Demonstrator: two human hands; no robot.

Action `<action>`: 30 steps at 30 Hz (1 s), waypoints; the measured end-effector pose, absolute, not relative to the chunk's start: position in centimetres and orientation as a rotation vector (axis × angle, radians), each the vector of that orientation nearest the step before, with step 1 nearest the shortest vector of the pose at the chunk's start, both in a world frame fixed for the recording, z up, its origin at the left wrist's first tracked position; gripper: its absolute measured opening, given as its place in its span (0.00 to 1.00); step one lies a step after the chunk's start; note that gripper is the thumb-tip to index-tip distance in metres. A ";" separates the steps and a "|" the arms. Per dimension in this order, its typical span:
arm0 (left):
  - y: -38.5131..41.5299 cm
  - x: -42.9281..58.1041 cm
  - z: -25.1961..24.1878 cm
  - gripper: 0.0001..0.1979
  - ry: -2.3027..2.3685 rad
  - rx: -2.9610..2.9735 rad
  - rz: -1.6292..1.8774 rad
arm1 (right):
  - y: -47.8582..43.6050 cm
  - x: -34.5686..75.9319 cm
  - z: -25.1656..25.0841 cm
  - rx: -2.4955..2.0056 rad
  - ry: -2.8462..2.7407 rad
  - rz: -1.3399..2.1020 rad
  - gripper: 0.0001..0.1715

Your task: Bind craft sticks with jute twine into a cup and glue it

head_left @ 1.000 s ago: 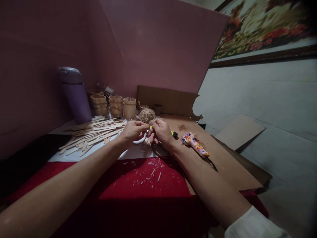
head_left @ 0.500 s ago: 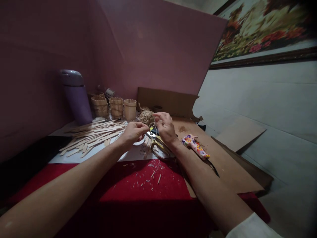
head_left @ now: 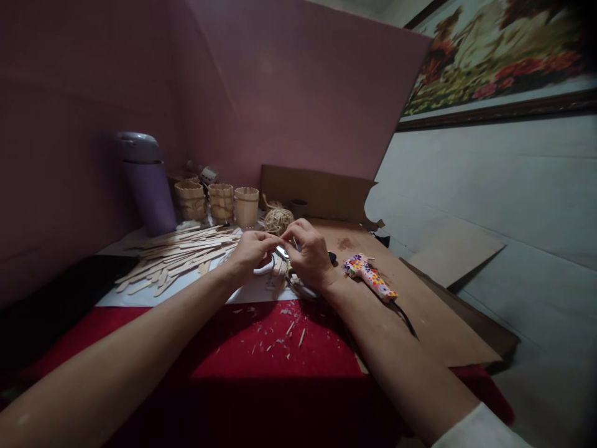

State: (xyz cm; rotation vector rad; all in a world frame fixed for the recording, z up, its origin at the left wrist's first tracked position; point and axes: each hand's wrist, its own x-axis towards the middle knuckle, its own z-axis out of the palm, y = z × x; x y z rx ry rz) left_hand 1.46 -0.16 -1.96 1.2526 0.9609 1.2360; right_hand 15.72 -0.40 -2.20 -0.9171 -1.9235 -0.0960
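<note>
Hands, left and right, in tight fingertip pinches, contents indistinct, scissors partly out of sight behind the right

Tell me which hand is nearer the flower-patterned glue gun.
Right: the right hand is left of the glue gun, apart from it; the left hand is farther left.

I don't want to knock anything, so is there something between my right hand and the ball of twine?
Nothing visible except perhaps your left hand, whose fingertips meet the right hand's just in front of the ball of twine. The scissors lie below, partly hidden.
</note>
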 end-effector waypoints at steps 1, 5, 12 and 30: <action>-0.2 1.5 -1.9 0.08 0.944 1.237 1.256 | -0.4 15.6 -2.2 -0.934 -1.906 -0.051 0.06; -0.2 1.4 -1.9 0.08 0.869 1.188 1.288 | -0.1 15.2 -2.6 -1.065 -1.720 0.355 0.07; -0.1 1.3 -2.1 0.08 0.836 1.177 1.270 | 0.8 14.9 -3.0 -0.988 -1.486 0.879 0.05; 0.0 1.3 -1.8 0.17 0.941 1.060 1.351 | 0.6 14.8 -3.4 -1.006 -1.381 1.248 0.12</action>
